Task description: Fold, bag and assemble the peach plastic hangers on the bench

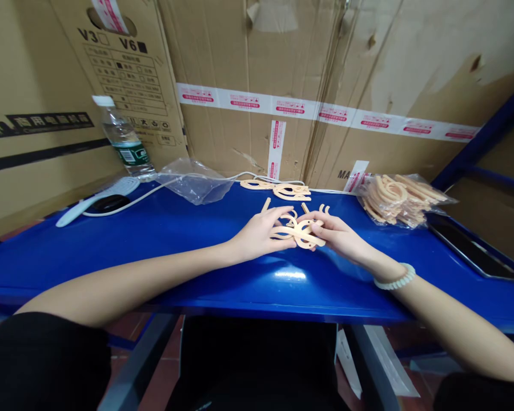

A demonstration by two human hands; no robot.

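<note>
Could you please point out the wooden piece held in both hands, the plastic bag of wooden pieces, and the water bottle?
Wooden piece point(298, 232): head view, on its middle, where the strips meet.
Plastic bag of wooden pieces point(396, 197): head view, on its middle.
Water bottle point(131, 153): head view, on its label.

The curved piece point(300, 233) appeared to be pale wood, smooth and matt. The tabletop point(235, 288) had a glossy blue finish that returned a bright reflection. The cardboard panel point(235, 51) was matt brown, creased and scuffed; its printed tape point(308, 108) was smooth. The bottle point(124, 137) and plastic bag point(199, 185) were clear plastic, the bag wrinkled and shiny. The sleeve point(47, 359) was matt black cloth.
</note>
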